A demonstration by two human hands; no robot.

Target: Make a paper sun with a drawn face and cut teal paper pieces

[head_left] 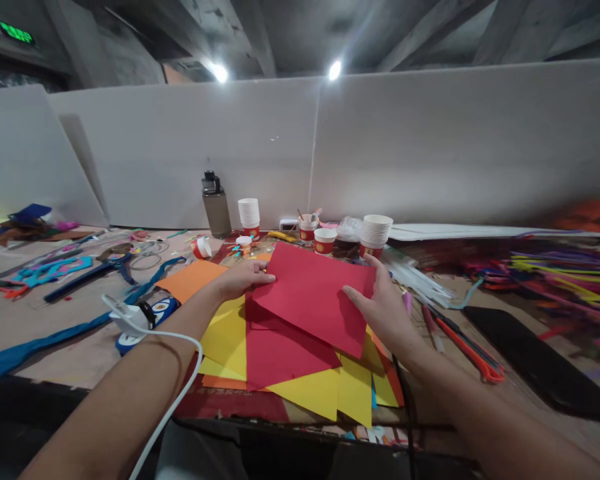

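Observation:
A red sheet of paper is raised at a slant over the table, pinched at its two sides. My left hand is closed on its left edge, thumb on top. At the right edge, my right hand grips it with the thumb on the upper face and the fingers behind. Another red sheet lies partly hidden beneath it. Yellow sheets fan out under the red ones, and an orange sheet shows on the left.
Behind the paper stand a bottle, stacked paper cups and more cups. A white charger with cable sits by my left forearm. To the right lie orange-handled scissors, a black phone-like slab and colourful craft stems.

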